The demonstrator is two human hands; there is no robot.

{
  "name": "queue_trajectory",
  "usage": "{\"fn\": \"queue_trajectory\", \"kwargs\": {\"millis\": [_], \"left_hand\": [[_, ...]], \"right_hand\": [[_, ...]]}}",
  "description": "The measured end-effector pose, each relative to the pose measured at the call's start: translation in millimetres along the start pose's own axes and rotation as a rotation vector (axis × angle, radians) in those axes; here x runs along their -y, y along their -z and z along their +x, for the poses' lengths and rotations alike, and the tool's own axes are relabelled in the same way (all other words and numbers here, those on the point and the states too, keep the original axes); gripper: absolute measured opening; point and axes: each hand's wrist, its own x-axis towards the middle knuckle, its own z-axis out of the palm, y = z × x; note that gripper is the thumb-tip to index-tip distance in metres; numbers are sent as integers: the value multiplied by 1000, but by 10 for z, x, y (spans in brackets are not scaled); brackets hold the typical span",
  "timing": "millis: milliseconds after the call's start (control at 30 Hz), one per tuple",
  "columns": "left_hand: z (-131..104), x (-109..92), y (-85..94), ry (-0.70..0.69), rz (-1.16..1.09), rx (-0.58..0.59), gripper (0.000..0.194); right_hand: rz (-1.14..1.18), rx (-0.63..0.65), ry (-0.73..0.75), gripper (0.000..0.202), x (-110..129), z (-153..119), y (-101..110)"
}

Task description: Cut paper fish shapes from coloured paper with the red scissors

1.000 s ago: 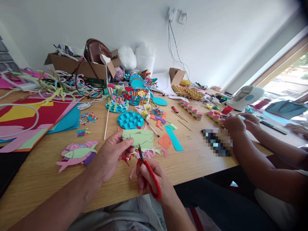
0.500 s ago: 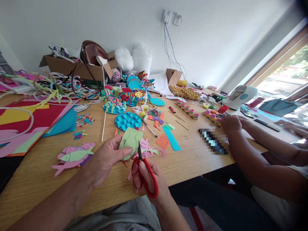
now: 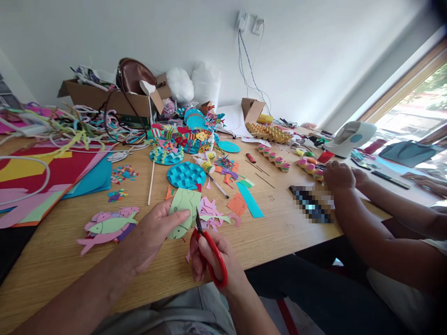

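My left hand (image 3: 157, 232) pinches a piece of light green paper (image 3: 183, 204) with fish outlines drawn on it, thumb on top. In my right hand (image 3: 216, 260) is a pair of red-handled scissors (image 3: 220, 266), fingers through the loops. The dark blades point up, close beside the right edge of the green paper. Pink and green paper scraps (image 3: 211, 216) lie on the table just beyond the blades. Left of my hands sits a pile of cut-out paper fish (image 3: 111, 225), a green one on top of pink and purple ones.
Ahead stand a blue scalloped paper disc (image 3: 186, 175), a pen (image 3: 218, 186), and fish-decorated crafts (image 3: 185, 137). Coloured paper sheets (image 3: 87, 179) are stacked at left. A co-worker's hands (image 3: 340, 177) work at right near an egg-carton strip (image 3: 309, 167). A cardboard box (image 3: 104, 100) stands behind.
The green paper has turned slightly and shifted a little left in my left hand. The scissors have also moved slightly left, their blades looking closer together. The co-worker's hands have moved slightly.
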Motion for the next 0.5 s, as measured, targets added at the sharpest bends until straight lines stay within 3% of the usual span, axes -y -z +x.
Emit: {"fn": "queue_trajectory", "kwargs": {"millis": [267, 500], "left_hand": [[-8, 45, -62, 8, -117, -2, 9], [-14, 92, -92, -14, -87, -65, 9]], "right_hand": [[66, 50, -18, 48, -22, -36, 21], [87, 43, -12, 50, -76, -17, 16]]}}
